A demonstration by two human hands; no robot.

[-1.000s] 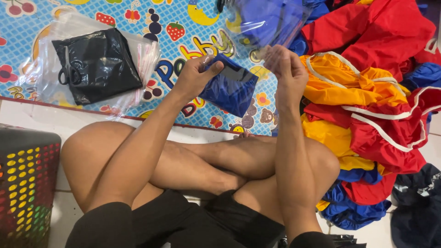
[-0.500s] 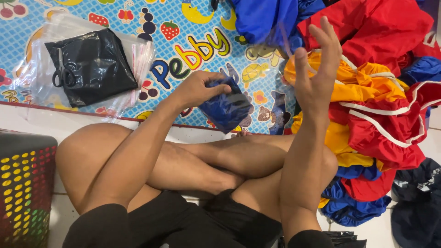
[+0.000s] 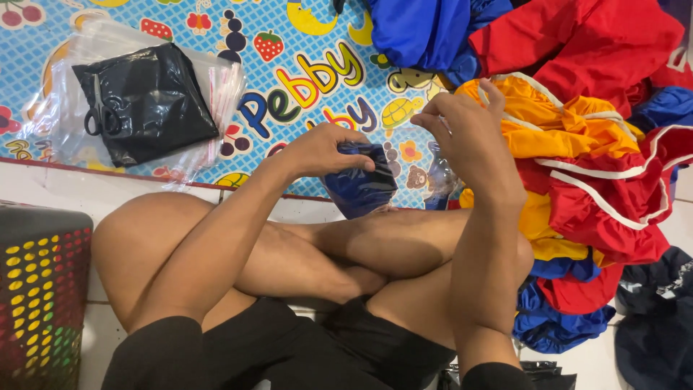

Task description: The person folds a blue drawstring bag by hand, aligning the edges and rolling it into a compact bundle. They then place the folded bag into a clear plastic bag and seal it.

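Since half a second ago the right hand (image 3: 473, 137) has curled from a spread, raised palm into a loose pinch, lowered toward the pile, while the folded blue garment (image 3: 359, 189) has sunk a little closer to the knees. That garment, dark blue and bundled small, sits above the person's crossed legs at the near edge of the patterned play mat (image 3: 289, 79), with what looks like a clear plastic bag (image 3: 440, 180) just beside it on the right. The left hand (image 3: 328, 150) is clamped over the bundle's top, fingers wrapped round it. The right hand's fingers are bent, thumb near forefinger; whether they pinch the bag's film I cannot tell.

To do this well, I judge the left hand should keep the bundle squeezed tight so it does not spring open, and the right should find a firm hold on thin film before pulling.

Further out, a heap of red, yellow and blue garments (image 3: 577, 144) lies to the right, a black bag with scissors (image 3: 141, 101) on clear sleeves to the left, and a perforated basket (image 3: 40, 289) nearest the left knee.
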